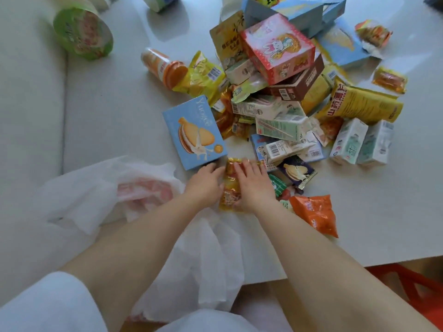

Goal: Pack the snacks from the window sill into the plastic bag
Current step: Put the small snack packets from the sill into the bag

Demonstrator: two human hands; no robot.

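A heap of snack boxes and packets (282,97) covers the white window sill (112,111). At its near edge lies a yellow-orange snack packet (231,185). My left hand (205,185) grips its left side and my right hand (254,185) grips its right side, fingers laid over its top. A white plastic bag (100,195) with red print lies crumpled to the left and under my forearms. A blue biscuit box (195,133) sits just beyond my left hand.
An orange chip packet (316,214) lies right of my right wrist. A green instant noodle cup (84,32) lies on its side at far left, an orange-lidded cup (165,68) near the heap. Two small milk cartons (362,142) stand at right. The sill's edge runs at lower right.
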